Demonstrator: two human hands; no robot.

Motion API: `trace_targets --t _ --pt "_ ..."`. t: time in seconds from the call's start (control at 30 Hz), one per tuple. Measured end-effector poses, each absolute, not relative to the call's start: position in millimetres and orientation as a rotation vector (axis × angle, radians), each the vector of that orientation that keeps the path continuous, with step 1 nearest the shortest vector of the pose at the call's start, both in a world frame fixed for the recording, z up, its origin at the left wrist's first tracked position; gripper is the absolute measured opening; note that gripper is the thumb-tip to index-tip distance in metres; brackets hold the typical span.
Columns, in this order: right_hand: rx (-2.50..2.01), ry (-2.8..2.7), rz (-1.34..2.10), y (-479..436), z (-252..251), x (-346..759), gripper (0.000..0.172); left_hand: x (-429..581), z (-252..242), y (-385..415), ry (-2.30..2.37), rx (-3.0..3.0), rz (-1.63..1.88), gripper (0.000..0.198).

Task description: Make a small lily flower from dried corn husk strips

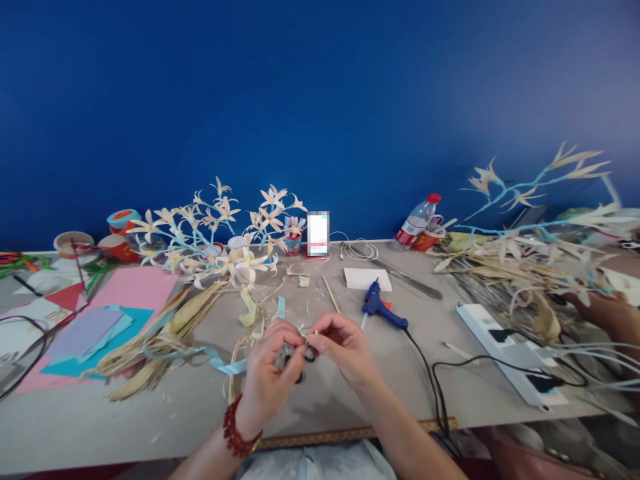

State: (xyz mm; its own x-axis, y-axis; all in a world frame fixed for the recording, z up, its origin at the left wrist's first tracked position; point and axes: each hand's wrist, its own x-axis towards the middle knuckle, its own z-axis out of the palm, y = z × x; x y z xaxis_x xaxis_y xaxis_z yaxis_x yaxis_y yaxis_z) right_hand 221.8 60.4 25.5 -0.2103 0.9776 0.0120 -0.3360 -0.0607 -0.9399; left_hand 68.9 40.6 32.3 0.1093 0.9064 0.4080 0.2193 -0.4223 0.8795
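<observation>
My left hand [273, 373], with a red bead bracelet on the wrist, and my right hand [343, 347] meet over the grey table's [350, 393] front middle. Both are pinched together on a small pale piece of husk [311, 333], with something dark [300, 357] under the fingers that I cannot make out. A light blue ribbon [220, 360] trails left from my left hand. A blue glue gun [383, 308] lies just right of my right hand, its black cord running to the table's edge.
A pale husk flower branch [220, 233] and loose husks [160, 333] lie left of centre beside coloured paper sheets [100, 320]. A white power strip [510, 353], more husk branches [530, 253], a water bottle [417, 220] and another person's hand [607, 313] are right.
</observation>
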Motion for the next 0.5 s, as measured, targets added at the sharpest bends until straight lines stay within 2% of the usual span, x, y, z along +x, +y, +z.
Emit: trace_targets --t 0.33,0.5 --pt "-0.855 -0.921 1.454 57.2 29.3 213.0 0.029 72.4 24.4 37.9 1.195 2.105 1.538 0.018" --pt "-0.811 -1.022 1.574 59.0 25.5 222.0 0.026 71.7 26.1 41.6 1.122 1.805 1.407 0.012"
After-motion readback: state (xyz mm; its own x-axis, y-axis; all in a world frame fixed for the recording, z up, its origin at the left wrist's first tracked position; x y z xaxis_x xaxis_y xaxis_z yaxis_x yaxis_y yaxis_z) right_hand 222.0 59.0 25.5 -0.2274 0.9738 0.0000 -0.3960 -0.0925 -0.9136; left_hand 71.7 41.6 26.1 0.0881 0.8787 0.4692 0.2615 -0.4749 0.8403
